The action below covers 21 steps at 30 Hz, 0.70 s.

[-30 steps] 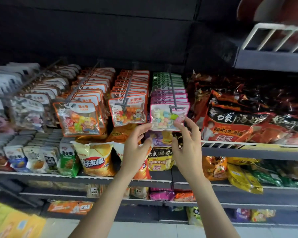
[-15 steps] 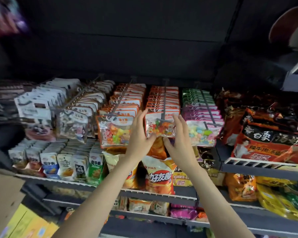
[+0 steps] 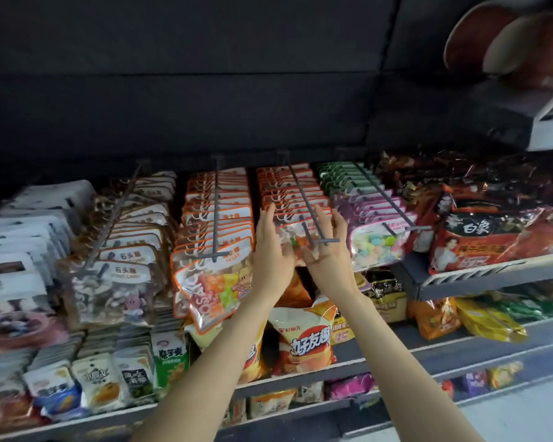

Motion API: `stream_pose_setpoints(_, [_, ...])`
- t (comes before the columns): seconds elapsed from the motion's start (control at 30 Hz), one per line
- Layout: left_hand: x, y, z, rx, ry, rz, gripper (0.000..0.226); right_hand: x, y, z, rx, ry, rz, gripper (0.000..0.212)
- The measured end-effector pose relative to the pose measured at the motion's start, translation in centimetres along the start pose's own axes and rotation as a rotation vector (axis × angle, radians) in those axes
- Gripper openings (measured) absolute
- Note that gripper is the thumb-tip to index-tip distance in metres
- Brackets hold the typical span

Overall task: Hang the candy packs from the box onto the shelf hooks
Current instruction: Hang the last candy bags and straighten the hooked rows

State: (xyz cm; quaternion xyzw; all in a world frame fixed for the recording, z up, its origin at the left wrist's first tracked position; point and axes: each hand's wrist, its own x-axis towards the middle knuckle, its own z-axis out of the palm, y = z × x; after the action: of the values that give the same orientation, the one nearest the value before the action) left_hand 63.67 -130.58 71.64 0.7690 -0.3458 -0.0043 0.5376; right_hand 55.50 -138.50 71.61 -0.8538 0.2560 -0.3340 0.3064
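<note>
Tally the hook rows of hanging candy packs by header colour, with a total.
White-header rows: 1
Brown stone-candy rows: 1
Orange-header rows: 2, second between the left hand and right hand
Green-and-purple rows: 1
Total: 5

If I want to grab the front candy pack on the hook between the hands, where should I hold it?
Probably by its two side edges, from the front. The orange-edged pack hangs flat, facing out, on the grey hook, whose crossbar blocks the top middle. The left hand and right hand flank it this way.
</note>
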Motion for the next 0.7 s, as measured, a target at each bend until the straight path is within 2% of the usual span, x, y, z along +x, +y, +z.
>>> stream_pose_setpoints(0.33, [-0.4,0.2,0.5,0.0,0.082,0.049,0.061,-1.3,-0.6,-0.7,-0.019,-0.001,0.007,0.063])
stream_pose_setpoints(0.53, [-1.0,0.9,0.5,-0.009,0.106,0.056,0.062,-1.5,-0.5,-1.0,-0.037,-0.015,-0.051,0.063])
stream_pose_setpoints(0.7, [-1.5,4.3,-0.8,-0.161,0.199,0.23,0.046,-1.9,-2.3,-4.1,0.016,0.04,-0.176,0.063])
